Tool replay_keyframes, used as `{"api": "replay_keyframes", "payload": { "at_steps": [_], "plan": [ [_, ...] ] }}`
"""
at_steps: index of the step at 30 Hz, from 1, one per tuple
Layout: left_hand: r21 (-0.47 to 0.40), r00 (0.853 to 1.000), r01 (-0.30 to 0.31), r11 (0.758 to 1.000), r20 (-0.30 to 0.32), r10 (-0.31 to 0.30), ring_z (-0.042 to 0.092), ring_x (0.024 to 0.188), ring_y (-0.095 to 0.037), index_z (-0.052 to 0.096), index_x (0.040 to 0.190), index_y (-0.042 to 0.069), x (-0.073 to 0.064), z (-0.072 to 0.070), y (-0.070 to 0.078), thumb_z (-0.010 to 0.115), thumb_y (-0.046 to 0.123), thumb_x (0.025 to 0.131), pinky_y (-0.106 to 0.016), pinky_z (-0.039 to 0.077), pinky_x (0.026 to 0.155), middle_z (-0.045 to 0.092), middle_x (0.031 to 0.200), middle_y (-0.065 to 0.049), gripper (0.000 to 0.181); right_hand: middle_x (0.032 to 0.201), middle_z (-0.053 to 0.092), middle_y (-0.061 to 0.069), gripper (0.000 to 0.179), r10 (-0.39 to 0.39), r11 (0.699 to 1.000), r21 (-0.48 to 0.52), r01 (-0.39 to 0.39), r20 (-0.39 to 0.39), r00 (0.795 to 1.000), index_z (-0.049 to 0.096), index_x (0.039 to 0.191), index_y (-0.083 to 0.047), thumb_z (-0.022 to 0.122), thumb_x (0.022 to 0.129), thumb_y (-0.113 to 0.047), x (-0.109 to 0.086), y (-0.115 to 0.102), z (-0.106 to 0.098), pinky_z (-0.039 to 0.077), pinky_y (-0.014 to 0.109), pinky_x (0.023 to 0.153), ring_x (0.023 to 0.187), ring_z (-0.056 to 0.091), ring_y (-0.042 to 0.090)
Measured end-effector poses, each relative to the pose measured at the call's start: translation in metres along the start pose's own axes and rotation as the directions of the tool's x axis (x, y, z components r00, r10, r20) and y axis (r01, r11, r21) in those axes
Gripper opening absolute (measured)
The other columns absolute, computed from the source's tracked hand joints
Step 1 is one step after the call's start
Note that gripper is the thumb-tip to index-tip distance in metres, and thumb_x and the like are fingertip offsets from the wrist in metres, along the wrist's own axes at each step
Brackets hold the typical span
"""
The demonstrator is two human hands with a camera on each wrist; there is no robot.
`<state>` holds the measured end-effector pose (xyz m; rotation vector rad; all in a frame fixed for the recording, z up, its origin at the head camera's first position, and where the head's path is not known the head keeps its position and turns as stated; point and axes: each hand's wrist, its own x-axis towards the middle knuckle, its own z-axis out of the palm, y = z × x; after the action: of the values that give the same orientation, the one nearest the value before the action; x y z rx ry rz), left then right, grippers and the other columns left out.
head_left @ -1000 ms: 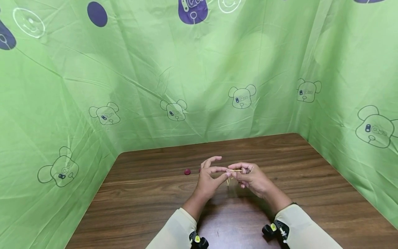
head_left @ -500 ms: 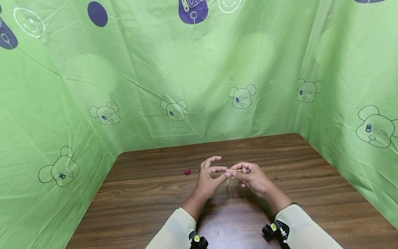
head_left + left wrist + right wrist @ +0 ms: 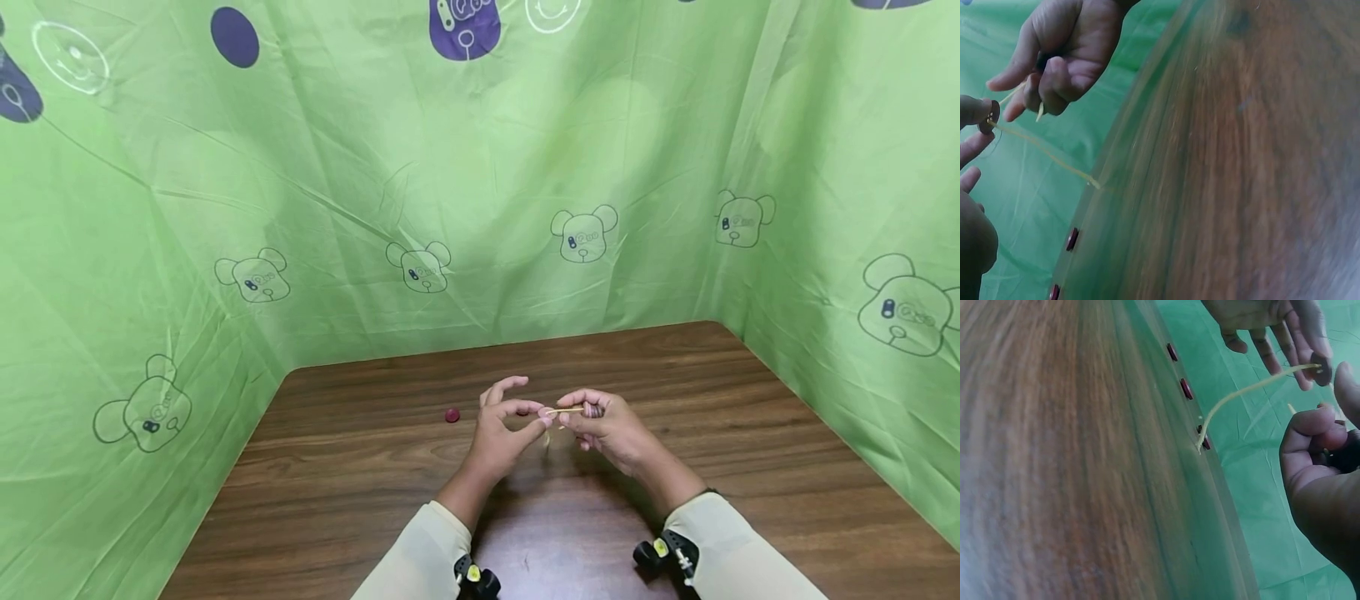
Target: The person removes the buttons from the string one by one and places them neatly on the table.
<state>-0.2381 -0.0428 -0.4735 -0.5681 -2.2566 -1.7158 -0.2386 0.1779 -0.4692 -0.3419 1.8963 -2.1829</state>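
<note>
My left hand [image 3: 501, 433] pinches a dark red button [image 3: 993, 117] between thumb and fingertips, its other fingers spread. A thin yellow cord [image 3: 1041, 147] passes through the button's holes, one long end hanging down over the table. Opposite, my right hand [image 3: 611, 429] pinches the cord's other stretch close to the button, as the right wrist view also shows. Its remaining fingers curl in, and a short yellow cord tip [image 3: 1040, 112] pokes out below them. A small dark object [image 3: 1042, 60] shows within the right hand's curled fingers; I cannot tell what it is.
More dark red buttons lie on the wooden table [image 3: 360, 500], one left of the hands [image 3: 452, 414] and another just behind the fingers. The right wrist view shows three buttons, including this middle one [image 3: 1186, 389]. Green printed cloth [image 3: 495, 167] encloses the table's back and sides.
My left hand has shifted slightly left, widening the gap to the right hand. A red button behind its fingertips has come into view. The right hand stays nearly still.
</note>
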Motion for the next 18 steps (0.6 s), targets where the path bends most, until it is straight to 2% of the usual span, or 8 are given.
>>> {"api": "replay_keyframes", "payload": {
  "at_steps": [3, 6, 10, 13, 18],
  "plan": [
    [0.013, 1.0, 0.011, 1.0, -0.022, -0.011, 0.039, 0.149, -0.03, 0.088, 0.097, 0.017, 0.0, -0.004, -0.004, 0.093, 0.021, 0.087, -0.061, 0.029, 0.123, 0.062, 0.15, 0.001, 0.013, 0.088, 0.067, -0.007, 0.029, 0.043, 0.999, 0.015, -0.043, -0.014, 0.999, 0.062, 0.125, -0.007, 0.073, 0.099, -0.001, -0.001, -0.001, -0.001, 0.048, 0.024, 0.063, 0.069, 0.055, 0.009],
    [0.009, 0.999, 0.025, 1.0, -0.035, -0.025, 0.039, 0.15, -0.029, 0.088, 0.097, 0.018, 0.001, -0.008, -0.007, 0.093, 0.021, 0.087, -0.06, 0.028, 0.123, 0.062, 0.15, 0.001, 0.012, 0.09, 0.06, -0.005, 0.031, 0.073, 0.996, 0.045, -0.074, 0.005, 0.997, 0.053, 0.125, -0.012, 0.068, 0.101, -0.001, -0.003, -0.003, -0.002, 0.047, 0.024, 0.066, 0.072, 0.051, 0.009],
    [0.007, 0.999, 0.033, 0.999, -0.043, -0.033, 0.038, 0.15, -0.03, 0.087, 0.097, 0.018, 0.002, -0.013, -0.011, 0.093, 0.02, 0.087, -0.06, 0.027, 0.122, 0.062, 0.151, -0.002, 0.011, 0.09, 0.058, -0.004, 0.03, 0.082, 0.992, 0.093, -0.086, 0.045, 0.996, 0.043, 0.123, -0.01, 0.058, 0.101, 0.002, -0.003, -0.004, -0.002, 0.045, 0.023, 0.067, 0.073, 0.047, 0.01],
    [0.01, 0.998, 0.037, 0.999, -0.044, -0.037, 0.037, 0.15, -0.031, 0.087, 0.096, 0.018, 0.002, -0.015, -0.012, 0.093, 0.02, 0.087, -0.058, 0.027, 0.121, 0.061, 0.152, -0.002, 0.011, 0.088, 0.056, -0.004, 0.028, 0.088, 0.989, 0.115, -0.093, 0.044, 0.995, 0.037, 0.121, -0.008, 0.054, 0.102, 0.003, -0.003, -0.005, -0.002, 0.044, 0.023, 0.066, 0.073, 0.044, 0.009],
    [0.027, 0.997, 0.058, 0.998, -0.057, -0.057, 0.036, 0.151, -0.029, 0.088, 0.096, 0.02, 0.0, -0.019, -0.014, 0.094, 0.023, 0.087, -0.047, 0.038, 0.112, 0.061, 0.151, 0.002, 0.011, 0.088, 0.053, -0.004, 0.023, 0.094, 0.989, 0.11, -0.097, 0.03, 0.995, 0.032, 0.12, -0.006, 0.052, 0.109, -0.002, -0.001, -0.004, -0.002, 0.041, 0.022, 0.065, 0.072, 0.041, 0.01]
  ]
}}
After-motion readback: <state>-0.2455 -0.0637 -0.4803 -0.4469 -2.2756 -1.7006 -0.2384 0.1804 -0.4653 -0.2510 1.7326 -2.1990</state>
